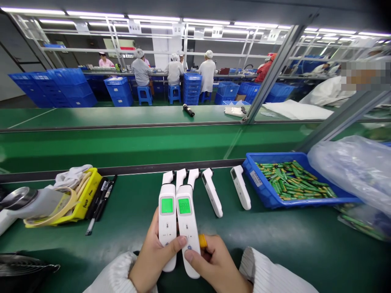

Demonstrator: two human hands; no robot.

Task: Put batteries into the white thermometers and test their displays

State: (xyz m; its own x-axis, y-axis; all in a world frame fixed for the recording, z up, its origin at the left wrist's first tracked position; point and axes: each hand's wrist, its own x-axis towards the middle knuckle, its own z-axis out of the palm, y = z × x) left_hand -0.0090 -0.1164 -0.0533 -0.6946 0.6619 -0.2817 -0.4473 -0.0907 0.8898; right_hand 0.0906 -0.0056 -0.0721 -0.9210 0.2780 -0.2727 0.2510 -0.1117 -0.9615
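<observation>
Two white handheld thermometers with lit green screens are held upright side by side. My left hand (157,252) is closed around the left thermometer (167,228), its thumb reaching toward the right one. My right hand (215,260) grips the right thermometer (187,228), thumb on its lower front; a yellow cover sits on one finger. Just behind them, three more white thermometers (193,178) lie in a row, partly hidden. Farther right, two others, a nearer one (212,193) and a farther one (241,189), lie apart on the green table.
A blue tray (265,195) of green batteries stands at right beside a clear plastic bag (354,167). At left are a yellow basket (88,195), black pens (99,201) and a metal-topped bottle (30,201). Beyond the green belt (122,142), people in white sit among blue crates.
</observation>
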